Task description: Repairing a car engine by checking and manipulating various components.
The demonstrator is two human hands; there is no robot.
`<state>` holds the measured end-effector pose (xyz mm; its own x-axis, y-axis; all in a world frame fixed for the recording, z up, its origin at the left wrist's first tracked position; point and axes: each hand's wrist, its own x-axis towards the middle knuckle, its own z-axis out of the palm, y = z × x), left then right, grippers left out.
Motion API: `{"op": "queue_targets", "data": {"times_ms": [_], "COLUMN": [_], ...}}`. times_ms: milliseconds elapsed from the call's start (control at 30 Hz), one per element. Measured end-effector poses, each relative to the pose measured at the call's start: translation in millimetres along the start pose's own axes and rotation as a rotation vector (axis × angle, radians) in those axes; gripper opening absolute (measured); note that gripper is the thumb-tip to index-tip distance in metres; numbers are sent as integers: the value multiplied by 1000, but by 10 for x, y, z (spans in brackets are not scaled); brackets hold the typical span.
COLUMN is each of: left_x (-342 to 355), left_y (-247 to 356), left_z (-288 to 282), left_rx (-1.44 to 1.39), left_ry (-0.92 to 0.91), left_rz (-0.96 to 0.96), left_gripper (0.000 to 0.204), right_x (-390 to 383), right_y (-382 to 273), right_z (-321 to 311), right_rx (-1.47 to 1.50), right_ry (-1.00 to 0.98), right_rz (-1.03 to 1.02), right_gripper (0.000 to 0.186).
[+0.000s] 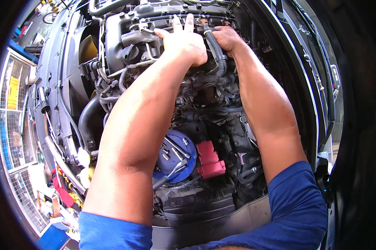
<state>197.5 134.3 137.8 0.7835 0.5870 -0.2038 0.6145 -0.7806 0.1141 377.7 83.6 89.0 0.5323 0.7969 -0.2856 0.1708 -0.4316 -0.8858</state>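
An exposed engine (115,46), tool dish (189,164) and apparently mesh panels (15,141) show a vehicle workshop.

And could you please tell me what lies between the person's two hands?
In the head view, a dark ribbed hose runs between the left hand and the right hand.

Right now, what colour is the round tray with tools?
Blue; the round tray shows best in the head view.

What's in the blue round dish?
In the blue dish: small metal pieces and a metal rod; a dark-handled tool lies across its lower rim. The left forearm covers part of its left side, so anything there can't be seen.
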Motion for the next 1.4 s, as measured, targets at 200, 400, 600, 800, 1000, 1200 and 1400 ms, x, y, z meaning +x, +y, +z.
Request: {"op": "queue_targets", "data": {"times_ms": [200,400,600,800,1000,1200,1400], "left_x": [17,23,0,-24,-11,-56,-46], "left_y": [-35,-37,-5,-108,-9,-46,-83], "left_z": [-96,-88,-138,-61,-175,-102,-64], "left_rx": [-7,-25,-29,-24,-22,-32,-35], "left_ry": [-56,-87,-90,-34,-117,-70,-2], "left_rz": [-91,-72,-93,8,-56,-64,-28], "left_gripper": [69,69,67,64,64,66,60], "right_x": [-21,-30,-32,-146,-80,-131,-62], "right_y": [-61,-20,-17,-139,-73,-73,-61], "right_z": [141,67,116,100,113,217,224], "right_rx": [63,190,115,194,398,69,122], "right_ry": [-19,19,42,75,-45,212,218], "right_rz": [-12,52,19,106,70,-78,-149], "right_gripper": [27,23,25,26,43,71,65]}}
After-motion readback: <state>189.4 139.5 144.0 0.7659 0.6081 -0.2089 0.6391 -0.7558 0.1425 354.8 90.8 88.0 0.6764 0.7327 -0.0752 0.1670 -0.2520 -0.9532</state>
